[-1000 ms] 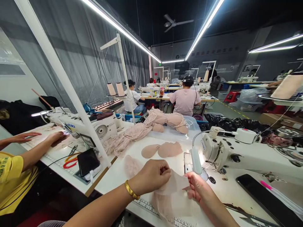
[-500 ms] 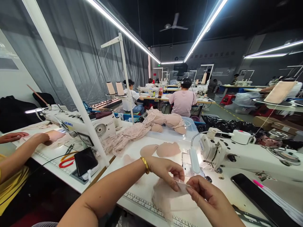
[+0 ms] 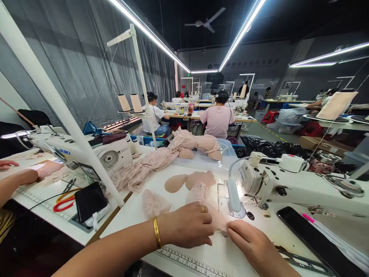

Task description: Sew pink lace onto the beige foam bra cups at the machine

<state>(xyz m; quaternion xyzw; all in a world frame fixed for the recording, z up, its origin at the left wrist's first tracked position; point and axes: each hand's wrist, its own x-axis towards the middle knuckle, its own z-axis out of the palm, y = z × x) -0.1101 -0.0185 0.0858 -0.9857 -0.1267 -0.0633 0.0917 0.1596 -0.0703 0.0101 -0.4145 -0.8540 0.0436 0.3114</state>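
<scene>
My left hand (image 3: 188,225), with a gold bangle and a ring, lies flat over a pale pink lace fabric piece (image 3: 201,194) on the white sewing table (image 3: 178,257). My right hand (image 3: 250,244) rests beside it, fingertips on the fabric's right edge just in front of the sewing machine (image 3: 288,184) and its lit needle area (image 3: 235,198). Both hands press the fabric down with fingers stretched. Behind the fabric lie beige padded cups (image 3: 187,181) and another lace piece (image 3: 154,204).
A black phone (image 3: 305,231) and scissors (image 3: 300,263) lie to the right. A heap of pink lace garments (image 3: 173,154) sits behind. At the left a co-worker's arm (image 3: 14,181) works at a Juki machine (image 3: 86,150); a phone (image 3: 89,200) lies there. Other people sew farther back.
My hands held the fabric lifted and pinched between fingertips; now they have lowered it and lie flat on it near the needle. The view has shifted slightly right.
</scene>
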